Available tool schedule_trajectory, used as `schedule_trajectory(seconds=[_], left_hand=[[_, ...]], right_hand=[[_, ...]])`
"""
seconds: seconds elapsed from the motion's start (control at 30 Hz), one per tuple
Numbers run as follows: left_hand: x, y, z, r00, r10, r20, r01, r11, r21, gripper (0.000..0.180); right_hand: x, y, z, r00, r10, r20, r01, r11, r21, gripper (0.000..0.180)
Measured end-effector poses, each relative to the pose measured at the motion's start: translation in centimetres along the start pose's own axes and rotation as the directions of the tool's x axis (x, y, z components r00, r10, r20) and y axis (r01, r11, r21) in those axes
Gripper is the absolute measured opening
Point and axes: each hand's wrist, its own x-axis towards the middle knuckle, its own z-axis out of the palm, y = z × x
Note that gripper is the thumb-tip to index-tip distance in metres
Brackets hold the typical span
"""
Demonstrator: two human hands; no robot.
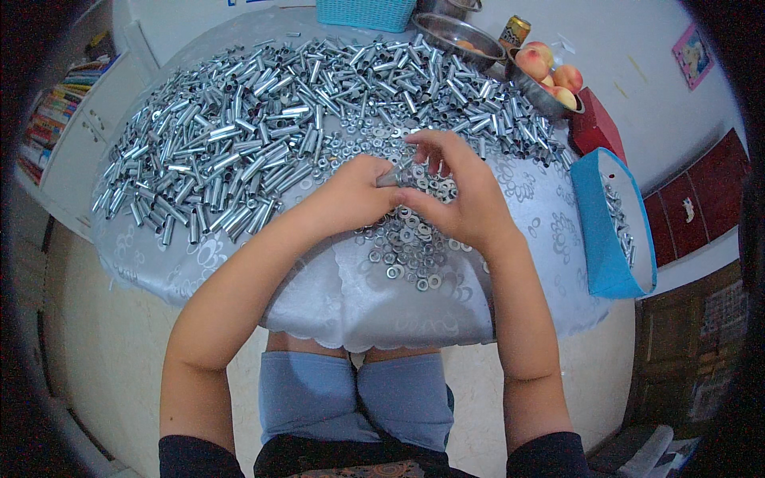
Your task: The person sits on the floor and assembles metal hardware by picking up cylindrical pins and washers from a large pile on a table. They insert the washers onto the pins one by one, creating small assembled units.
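Note:
Over a heap of washers and nuts [410, 239], my two hands meet near the middle of the table. My left hand [356, 193] is closed, with thumb and fingers pinched round a small grey metal piece [388, 178]. Its exact kind is blurred and partly hidden by the fingers. My right hand [462, 191] curves over the heap beside it, thumb and fingers apart, the thumb tip close to the left fingertips. Nothing shows clearly in its grasp. Beyond and left of both hands spreads a large pile of silvery metal tubes [263, 119].
A silvery patterned cloth [319, 295] covers the round table. At the right edge stands a blue fabric bin [603, 239] with metal tubes inside. Behind are a red box [596, 126], a bowl of peaches [532, 94], a can [515, 32], a metal bowl [446, 30] and a turquoise basket [362, 14].

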Motion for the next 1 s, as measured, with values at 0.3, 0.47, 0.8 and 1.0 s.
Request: schedule_trajectory(seconds=[0.3, 0.47, 0.8, 1.0], left_hand=[[0.1, -0.1, -0.3, 0.999, -0.033, -0.004, 0.032, 0.998, -0.047, 0.027], [-0.1, 0.0, 0.2, 0.999, -0.046, -0.001, 0.046, 0.997, -0.063, 0.025], [-0.2, 0.7, -0.5, 0.998, -0.049, 0.027, 0.052, 0.994, -0.094, 0.024], [0.0, -0.5, 0.3, 0.999, -0.041, 0.018, 0.042, 0.995, -0.094, 0.024]], right_hand=[[0.3, 0.4, -0.1, 0.990, -0.134, -0.042, 0.134, 0.991, -0.017, 0.022], [0.0, 0.8, -0.6, 0.996, -0.082, 0.042, 0.086, 0.991, -0.101, 0.018], [0.3, -0.1, -0.5, 0.999, -0.044, -0.032, 0.045, 0.999, 0.029, 0.016], [0.2, -0.1, -0.4, 1.000, -0.018, -0.002, 0.018, 1.000, -0.024, 0.018]])
